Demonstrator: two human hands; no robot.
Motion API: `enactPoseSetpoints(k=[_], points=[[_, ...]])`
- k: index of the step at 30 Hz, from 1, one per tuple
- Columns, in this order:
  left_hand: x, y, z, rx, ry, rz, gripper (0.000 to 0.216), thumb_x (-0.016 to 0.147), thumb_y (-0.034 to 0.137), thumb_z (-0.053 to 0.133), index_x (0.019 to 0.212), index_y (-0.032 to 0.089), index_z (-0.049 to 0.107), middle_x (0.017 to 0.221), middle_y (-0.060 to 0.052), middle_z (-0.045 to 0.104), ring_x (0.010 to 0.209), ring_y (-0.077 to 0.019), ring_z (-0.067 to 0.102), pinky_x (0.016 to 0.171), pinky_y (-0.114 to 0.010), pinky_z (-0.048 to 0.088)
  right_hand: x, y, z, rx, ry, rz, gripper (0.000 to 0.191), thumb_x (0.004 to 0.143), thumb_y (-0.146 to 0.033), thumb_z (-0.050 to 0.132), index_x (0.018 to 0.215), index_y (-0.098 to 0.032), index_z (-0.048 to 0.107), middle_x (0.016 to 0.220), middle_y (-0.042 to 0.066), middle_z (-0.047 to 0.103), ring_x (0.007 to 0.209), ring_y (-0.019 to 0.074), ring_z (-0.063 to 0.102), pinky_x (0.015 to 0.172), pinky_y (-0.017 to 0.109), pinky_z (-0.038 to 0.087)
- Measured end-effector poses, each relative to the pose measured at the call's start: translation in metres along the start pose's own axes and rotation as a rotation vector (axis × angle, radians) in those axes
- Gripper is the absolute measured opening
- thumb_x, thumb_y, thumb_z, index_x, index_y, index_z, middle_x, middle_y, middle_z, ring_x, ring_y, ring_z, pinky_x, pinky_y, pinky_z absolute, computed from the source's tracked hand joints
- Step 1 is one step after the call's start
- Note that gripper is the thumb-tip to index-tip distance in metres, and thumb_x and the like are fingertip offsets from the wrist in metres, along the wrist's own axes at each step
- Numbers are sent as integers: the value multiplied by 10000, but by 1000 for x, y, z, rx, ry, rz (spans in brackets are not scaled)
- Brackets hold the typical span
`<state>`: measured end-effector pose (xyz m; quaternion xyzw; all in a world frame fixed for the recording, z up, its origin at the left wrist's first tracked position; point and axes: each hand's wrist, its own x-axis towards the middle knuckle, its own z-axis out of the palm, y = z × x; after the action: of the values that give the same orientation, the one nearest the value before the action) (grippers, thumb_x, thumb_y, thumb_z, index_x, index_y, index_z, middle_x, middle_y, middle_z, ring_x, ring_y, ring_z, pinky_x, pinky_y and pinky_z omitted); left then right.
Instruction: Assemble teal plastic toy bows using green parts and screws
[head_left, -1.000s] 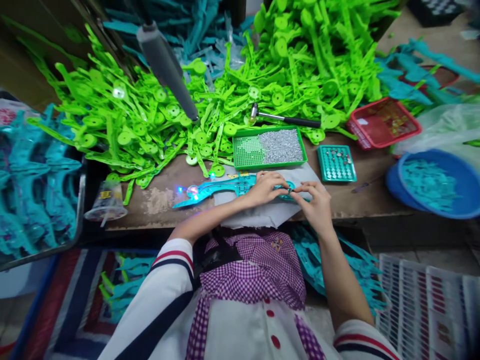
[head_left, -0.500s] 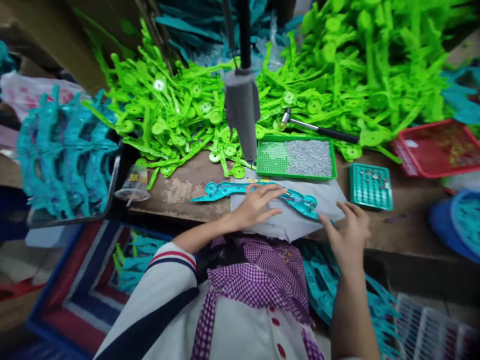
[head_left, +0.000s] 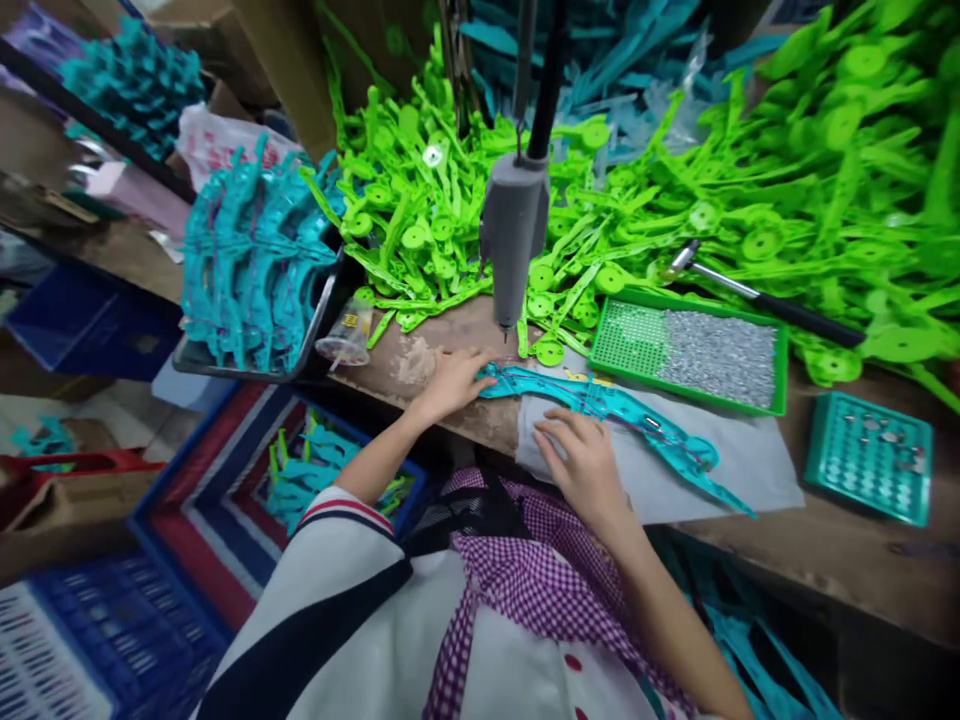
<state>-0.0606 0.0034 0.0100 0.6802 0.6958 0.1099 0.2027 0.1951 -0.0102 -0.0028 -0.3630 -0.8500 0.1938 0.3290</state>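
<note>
A long, curved turquoise plastic part [head_left: 611, 400] lies on a grey-white sheet [head_left: 742, 450] at the table's front. A small metal piece shows in its right half. My left hand [head_left: 454, 385] is at the part's left end, its fingertips closed on that tip. Just in front of the part's middle is my right hand [head_left: 581, 460], fingers apart and holding nothing; whether a fingertip touches the part I cannot tell. Above the part's left half hangs a grey electric screwdriver [head_left: 514, 230], bit pointing down.
A green tray [head_left: 596, 350] holds small silvery pieces, with a hammer [head_left: 772, 300] behind it. At right is a teal box [head_left: 825, 470] of metal bits. Lime-green parts [head_left: 420, 200] pile along the back. Turquoise parts [head_left: 255, 260] stand left, near a plastic cup [head_left: 351, 330].
The view has swung left. My left hand has gone from the part's middle to its left end. My right hand has come from beyond the right end to the middle.
</note>
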Motion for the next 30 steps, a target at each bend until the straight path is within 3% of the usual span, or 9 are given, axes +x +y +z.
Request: enactPoseSetpoints(k=[4, 8, 15, 19, 23, 26, 30], points=[[-11, -8, 10, -157, 105, -86, 469, 935, 301, 673, 1392, 239, 584, 1302, -96, 699, 1257, -282, 599, 1103, -478, 335, 69, -2, 36, -174, -248, 78, 292, 1037, -310, 451, 1055, -198, 720, 1121, 123, 689, 1067, 271, 601, 885, 405, 384], [-18, -26, 23, -273, 209, -144, 355, 972, 214, 570, 1319, 239, 641, 1233, -66, 740, 1229, -248, 621, 1110, -455, 344, 119, -6, 66, -332, -539, 98, 294, 995, -215, 440, 1051, -130, 715, 1150, 198, 662, 1082, 313, 568, 878, 442, 366], [-15, -40, 27, -318, 193, -117, 268, 958, 260, 616, 1199, 241, 733, 1097, -58, 758, 1112, -242, 637, 1024, -409, 404, 139, -7, 71, -378, -634, 160, 230, 924, -245, 519, 937, -128, 716, 1043, 185, 674, 932, 294, 621, 806, 422, 398], [-14, -38, 23, -232, 148, -123, 213, 948, 300, 659, 1128, 267, 769, 1017, -47, 731, 1098, -250, 619, 1012, -429, 348, 123, -8, 73, -186, -343, 237, 240, 954, -277, 440, 902, -169, 647, 1071, 162, 667, 972, 264, 635, 834, 394, 437], [-14, -35, 21, -207, 119, -140, 176, 951, 326, 668, 1078, 282, 782, 1013, -43, 714, 1124, -260, 600, 994, -446, 310, 83, 0, 50, 349, 42, 365, 181, 981, -377, 415, 952, -232, 519, 952, 83, 690, 899, 225, 664, 827, 393, 511], [-14, -36, 22, -223, 111, -142, 168, 951, 311, 671, 1074, 282, 782, 1053, -43, 720, 1144, -264, 594, 1005, -461, 291, 50, 25, -7, 593, 367, 471, 155, 974, -439, 459, 1004, -287, 467, 733, -25, 617, 671, 200, 645, 696, 386, 523], [-11, -40, 23, -239, 124, -167, 126, 929, 298, 694, 999, 261, 792, 1024, -49, 732, 1115, -262, 606, 1017, -471, 297, 8, 88, -105, 422, 887, 510, 192, 764, -417, 690, 783, -333, 519, 569, -46, 418, 479, 164, 447, 556, 406, 399]])
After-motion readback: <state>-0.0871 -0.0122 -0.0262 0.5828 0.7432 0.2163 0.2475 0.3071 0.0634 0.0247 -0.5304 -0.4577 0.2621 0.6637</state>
